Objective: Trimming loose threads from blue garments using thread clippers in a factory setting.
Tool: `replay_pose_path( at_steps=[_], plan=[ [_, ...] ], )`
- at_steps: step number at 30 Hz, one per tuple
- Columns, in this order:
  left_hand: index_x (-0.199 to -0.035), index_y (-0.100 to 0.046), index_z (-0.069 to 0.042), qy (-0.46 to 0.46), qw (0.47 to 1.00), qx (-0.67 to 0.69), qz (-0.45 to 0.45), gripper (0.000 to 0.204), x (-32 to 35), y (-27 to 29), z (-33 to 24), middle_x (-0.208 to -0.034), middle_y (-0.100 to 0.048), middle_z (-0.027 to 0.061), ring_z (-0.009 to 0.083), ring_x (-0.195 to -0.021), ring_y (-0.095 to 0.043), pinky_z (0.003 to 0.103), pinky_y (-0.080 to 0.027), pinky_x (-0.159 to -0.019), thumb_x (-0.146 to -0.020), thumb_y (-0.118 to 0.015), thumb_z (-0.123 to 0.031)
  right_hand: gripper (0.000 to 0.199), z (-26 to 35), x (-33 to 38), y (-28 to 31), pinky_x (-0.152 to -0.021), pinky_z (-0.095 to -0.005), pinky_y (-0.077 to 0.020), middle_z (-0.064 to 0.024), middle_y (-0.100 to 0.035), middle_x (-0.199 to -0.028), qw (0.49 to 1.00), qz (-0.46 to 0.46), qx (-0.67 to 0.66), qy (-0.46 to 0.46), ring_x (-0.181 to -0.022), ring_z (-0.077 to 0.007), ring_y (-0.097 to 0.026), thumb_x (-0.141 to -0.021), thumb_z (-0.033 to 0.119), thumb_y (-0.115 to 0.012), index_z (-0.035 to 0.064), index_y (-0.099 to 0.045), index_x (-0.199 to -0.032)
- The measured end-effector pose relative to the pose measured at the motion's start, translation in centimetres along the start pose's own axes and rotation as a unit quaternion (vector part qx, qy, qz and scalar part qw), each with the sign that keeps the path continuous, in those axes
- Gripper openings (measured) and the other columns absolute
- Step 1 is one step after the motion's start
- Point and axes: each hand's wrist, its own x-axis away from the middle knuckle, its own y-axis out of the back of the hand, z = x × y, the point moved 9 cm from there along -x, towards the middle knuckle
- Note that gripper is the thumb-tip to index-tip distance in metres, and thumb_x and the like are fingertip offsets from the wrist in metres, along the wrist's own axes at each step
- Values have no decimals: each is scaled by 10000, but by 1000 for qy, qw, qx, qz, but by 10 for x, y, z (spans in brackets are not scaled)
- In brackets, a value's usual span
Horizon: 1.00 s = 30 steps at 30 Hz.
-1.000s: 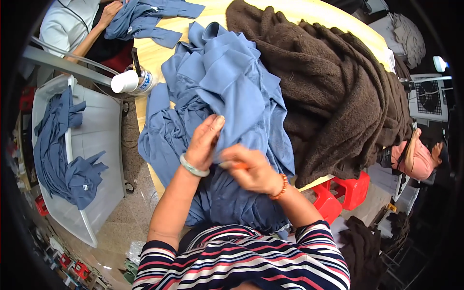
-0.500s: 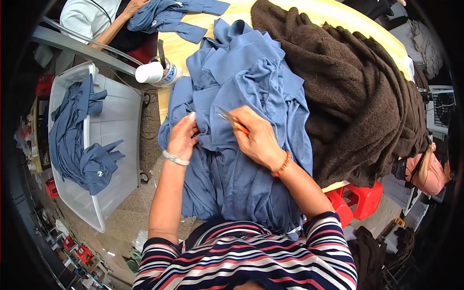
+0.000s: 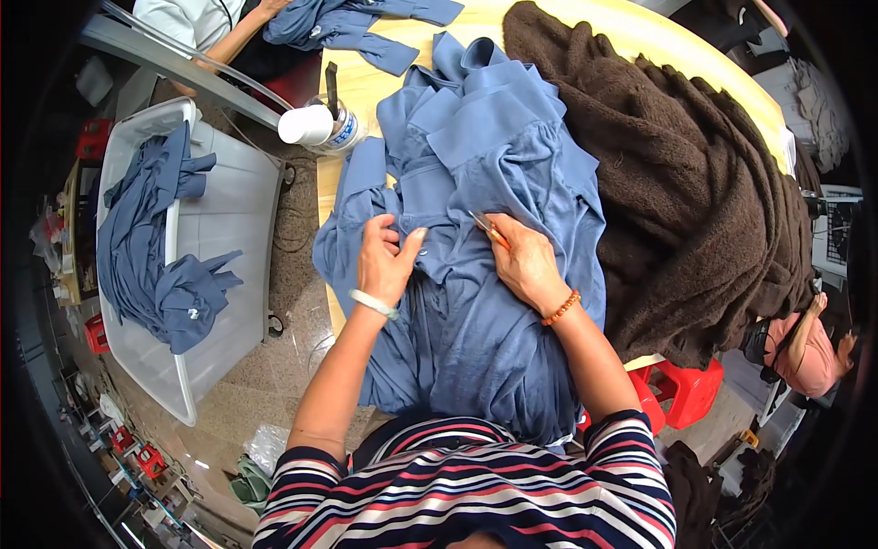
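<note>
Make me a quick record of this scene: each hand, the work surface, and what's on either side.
Left hand: over the blue garments, thumb and fingers apart
Right hand: holding a small orange-handled tool, metal tip showing
Surface: pale wooden table
Right side: heaped dark brown fabric
Left side: white tub with blue clothing draped over its rim

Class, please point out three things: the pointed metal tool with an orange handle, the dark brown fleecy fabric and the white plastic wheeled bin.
Pointed metal tool [image 3: 497,238]: head view, on the orange handle.
Dark brown fleecy fabric [image 3: 695,183]: head view, mid-heap.
White plastic wheeled bin [image 3: 233,201]: head view, outer side wall.
</note>
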Motion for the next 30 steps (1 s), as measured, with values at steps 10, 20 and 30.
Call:
replay_pose_path(
  at_steps=[10,20,30],
  plan=[
    [-961,-589,-63,254,878,393,97,126,-12,-15,55,-707,-508,-38,50,-503,-414,199,-284,-405,-876,-674,-101,218,6,3,-2,-737,-416,-509,-159,-642,-964,1000,3,-8,19,-868,-353,-634,-877,129,-555,64,-601,-1080],
    [-971,-612,-36,217,756,583,201,66,17,-4,-33,-801,-589,35,173,-721,-557,269,-426,-600,-910,-598,-59,329,39,3,6,-686,-346,-480,-118,-597,-847,993,25,-81,77,-750,-268,-608,-857,221,-669,18,-605,-1108],
    [-1041,-631,-3,163,792,561,177,139,35,-8,-57,-884,-638,35,127,-756,-574,251,-440,-664,-920,-588,-57,332,58,2,10,-600,-349,-485,-115,-608,-805,987,-34,-82,130,-681,-272,-625,-836,216,-698,17,-572,-1070]
  ],
)
